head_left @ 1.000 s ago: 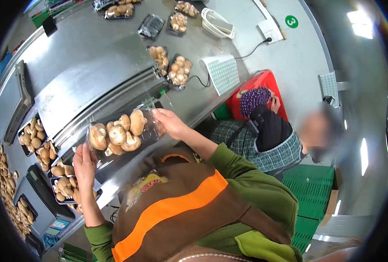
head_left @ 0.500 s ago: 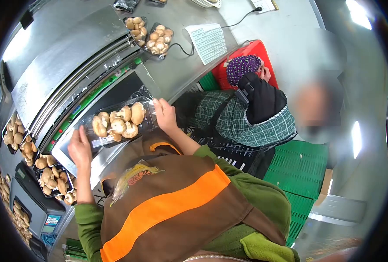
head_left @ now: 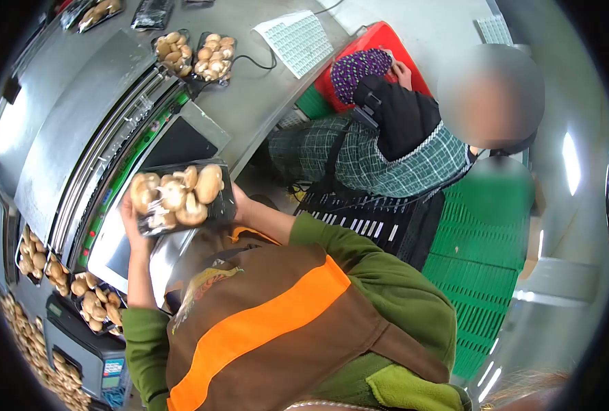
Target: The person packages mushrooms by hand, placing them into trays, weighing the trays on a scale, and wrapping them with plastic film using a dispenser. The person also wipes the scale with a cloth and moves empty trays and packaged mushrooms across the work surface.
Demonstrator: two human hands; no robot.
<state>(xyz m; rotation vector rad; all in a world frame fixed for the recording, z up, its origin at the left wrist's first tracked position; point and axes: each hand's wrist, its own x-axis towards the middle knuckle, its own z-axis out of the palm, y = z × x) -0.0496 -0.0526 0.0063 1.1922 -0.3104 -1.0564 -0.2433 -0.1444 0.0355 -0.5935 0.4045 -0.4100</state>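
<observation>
A black tray of brown mushrooms (head_left: 184, 195), covered in clear film, is held up in front of my apron. My left hand (head_left: 133, 222) grips its left end, fingers partly behind the tray. At the right end my right hand (head_left: 240, 204) holds the tray, most of its fingers hidden behind it. Beneath and beyond the tray lies the wrapping machine, with a dark plate (head_left: 181, 145), a green strip (head_left: 123, 175) and metal rollers (head_left: 99, 147).
Two mushroom trays (head_left: 214, 58) stand beyond the machine near a printed sheet (head_left: 296, 42). More mushroom trays (head_left: 97, 305) and a scale (head_left: 78, 342) are at the left. A co-worker in a checked apron (head_left: 400, 164) stands at the right, by a red crate (head_left: 403, 44) and green crates (head_left: 475, 253).
The film now lies tight around the tray, which is raised closer to me. My right hand has moved down to the tray's end. The view has shifted.
</observation>
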